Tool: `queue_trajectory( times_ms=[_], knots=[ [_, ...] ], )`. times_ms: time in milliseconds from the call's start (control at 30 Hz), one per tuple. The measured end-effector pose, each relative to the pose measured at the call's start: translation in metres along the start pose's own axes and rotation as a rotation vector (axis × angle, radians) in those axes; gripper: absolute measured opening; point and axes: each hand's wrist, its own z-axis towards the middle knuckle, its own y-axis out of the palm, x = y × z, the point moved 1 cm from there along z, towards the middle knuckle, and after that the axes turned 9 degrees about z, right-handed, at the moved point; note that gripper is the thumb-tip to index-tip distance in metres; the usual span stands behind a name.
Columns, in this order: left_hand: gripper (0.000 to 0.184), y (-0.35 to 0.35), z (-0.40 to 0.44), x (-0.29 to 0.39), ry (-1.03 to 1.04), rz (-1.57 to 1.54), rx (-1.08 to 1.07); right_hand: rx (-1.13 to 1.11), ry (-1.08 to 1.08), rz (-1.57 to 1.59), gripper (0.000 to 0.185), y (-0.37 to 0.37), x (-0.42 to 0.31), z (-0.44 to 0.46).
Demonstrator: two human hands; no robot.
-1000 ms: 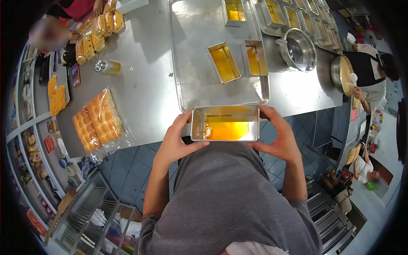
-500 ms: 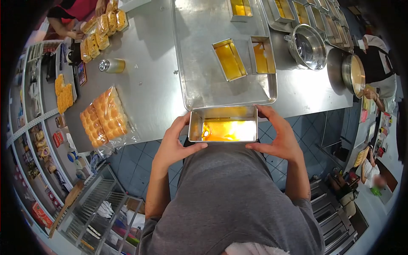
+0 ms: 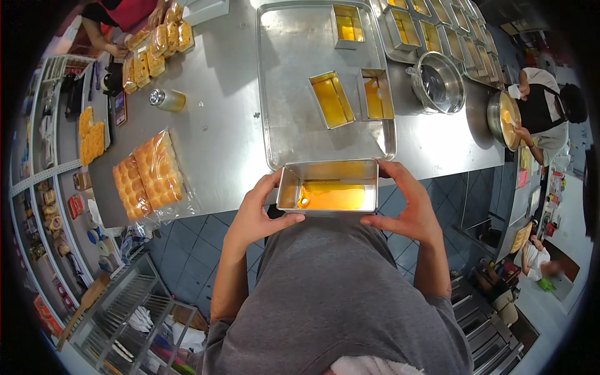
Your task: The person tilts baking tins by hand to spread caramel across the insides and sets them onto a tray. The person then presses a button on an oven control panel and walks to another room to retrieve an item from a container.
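Between my two hands is a rectangular metal loaf pan (image 3: 328, 169), its inside facing me, with shiny amber liquid over its bottom. My left hand (image 3: 262, 206) grips the left end, thumb along the near side. My right hand (image 3: 405, 203) grips the right end the same way. Just beyond the pan lies a large metal baking tray (image 3: 294, 134) on the steel table. On that tray stand three more loaf pans with amber contents: a tilted one (image 3: 332, 100), one at the right (image 3: 375, 94) and one at the back (image 3: 347, 26).
Bagged bread rolls (image 3: 156, 175) and a bottle (image 3: 167, 100) sit on the steel table (image 3: 219, 125) at left. Several wrapped loaves (image 3: 150, 53) lie near another person's hands. A metal bowl (image 3: 439, 81) stands right. A co-worker (image 3: 547, 100) handles a bowl of batter (image 3: 505, 119).
The view has shifted slightly, so the table and tray sit a little further left. The pan stays in both hands, tilted a bit differently, and the glare on its liquid has lessened.
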Motion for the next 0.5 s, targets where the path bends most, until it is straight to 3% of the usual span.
queue_trajectory(
  times_ms=[500],
  knots=[
    [0.094,0.001,0.005,0.014,0.016,-0.032,-0.012,0.033,-0.116,0.003,0.093,-0.013,-0.005,0.005]
  ],
)
